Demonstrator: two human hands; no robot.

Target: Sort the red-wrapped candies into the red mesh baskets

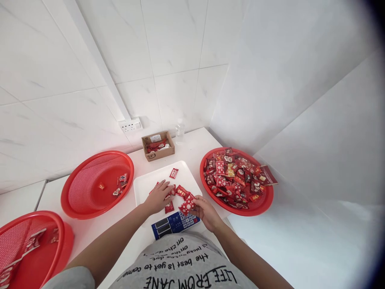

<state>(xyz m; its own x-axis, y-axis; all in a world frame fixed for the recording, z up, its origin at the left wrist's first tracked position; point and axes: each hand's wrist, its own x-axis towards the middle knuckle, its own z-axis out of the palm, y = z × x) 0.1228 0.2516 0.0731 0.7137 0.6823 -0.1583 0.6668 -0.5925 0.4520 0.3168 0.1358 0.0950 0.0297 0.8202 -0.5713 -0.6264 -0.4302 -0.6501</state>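
Observation:
A white scale tray (144, 176) lies in front of me with several small red snack packets on it. My left hand (158, 197) rests palm down over some of them, fingers stretched out; the packets beneath it are partly hidden. Between the thumb and fingers of my right hand (205, 212) is a red packet with white dots (187, 203), held over the tray's right front part. Another red packet (182, 192) lies just behind it. Farther back on the tray sits a single small red-and-white packet (173, 173). The blue keypad panel (174, 225) of the scale shows below my hands.
A red basket (204, 182) heaped with packets stands at the right. To the left, a red basket (67, 192) holds a few packets, and another red basket (60, 233) is nearer. Behind the tray are a cardboard box (162, 154) and a clear bottle (179, 132) by the wall.

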